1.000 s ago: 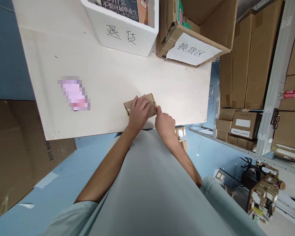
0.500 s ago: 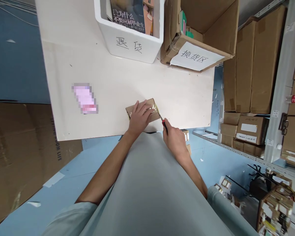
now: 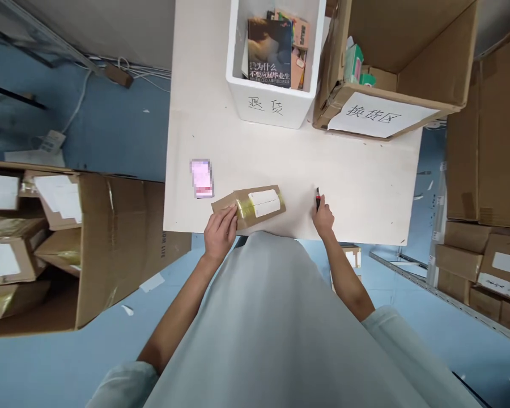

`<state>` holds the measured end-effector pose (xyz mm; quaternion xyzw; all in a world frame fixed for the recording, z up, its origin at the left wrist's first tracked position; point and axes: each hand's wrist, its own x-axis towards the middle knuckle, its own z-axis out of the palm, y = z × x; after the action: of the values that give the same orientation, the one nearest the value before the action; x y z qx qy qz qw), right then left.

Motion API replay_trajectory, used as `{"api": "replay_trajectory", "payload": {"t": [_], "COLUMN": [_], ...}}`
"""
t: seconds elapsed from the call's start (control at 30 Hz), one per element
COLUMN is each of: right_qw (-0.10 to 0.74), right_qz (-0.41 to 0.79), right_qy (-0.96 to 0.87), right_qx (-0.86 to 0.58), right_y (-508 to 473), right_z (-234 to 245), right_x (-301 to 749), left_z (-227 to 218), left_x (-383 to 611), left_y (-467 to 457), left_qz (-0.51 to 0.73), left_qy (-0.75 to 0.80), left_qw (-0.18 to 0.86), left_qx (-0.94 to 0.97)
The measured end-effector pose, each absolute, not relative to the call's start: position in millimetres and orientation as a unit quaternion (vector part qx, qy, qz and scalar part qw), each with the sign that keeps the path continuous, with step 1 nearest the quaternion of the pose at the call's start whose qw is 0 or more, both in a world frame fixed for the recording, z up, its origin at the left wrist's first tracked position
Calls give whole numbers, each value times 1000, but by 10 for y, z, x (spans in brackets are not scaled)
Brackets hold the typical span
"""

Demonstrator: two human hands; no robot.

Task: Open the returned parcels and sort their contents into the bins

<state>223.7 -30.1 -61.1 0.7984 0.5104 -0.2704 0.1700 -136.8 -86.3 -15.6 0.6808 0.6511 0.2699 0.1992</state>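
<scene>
A small cardboard box lies tilted near the front edge of the table, a white label and shiny yellowish tape on its upper side. At its left end, what looks like a flap sticks outward. My left hand grips the box by this left end, fingers on top and pressed together. To the right, apart from the box, my right hand is closed around a red and black utility knife, whose dark tip points away from me.
A phone-like pink blurred item lies on the white table, left of the box. Behind stand a white foam bin with books and an open carton with a paper sign. A large carton of parcels sits at left.
The box has been turned so its labelled side shows, with its left end flap outward. My right hand and the knife have come away from the box's edge. The view has swung left.
</scene>
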Motion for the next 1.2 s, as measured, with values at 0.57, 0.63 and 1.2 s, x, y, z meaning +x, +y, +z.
{"api": "replay_trajectory", "payload": {"t": [0.57, 0.63, 1.2], "right_qw": [-261, -263, -193], "right_qz": [-605, -572, -387], "right_qy": [369, 369, 322], "right_qx": [656, 683, 842], "right_y": [-295, -323, -439], "right_z": [-625, -547, -331], "right_x": [1568, 1720, 1999], "left_z": [-164, -257, -324], "left_x": [-1361, -1280, -449], "left_y": [-815, -676, -319], "left_qz": [302, 304, 330], "left_qy": [673, 668, 718], "left_qw": [192, 227, 593], "left_qx": [647, 640, 157]}}
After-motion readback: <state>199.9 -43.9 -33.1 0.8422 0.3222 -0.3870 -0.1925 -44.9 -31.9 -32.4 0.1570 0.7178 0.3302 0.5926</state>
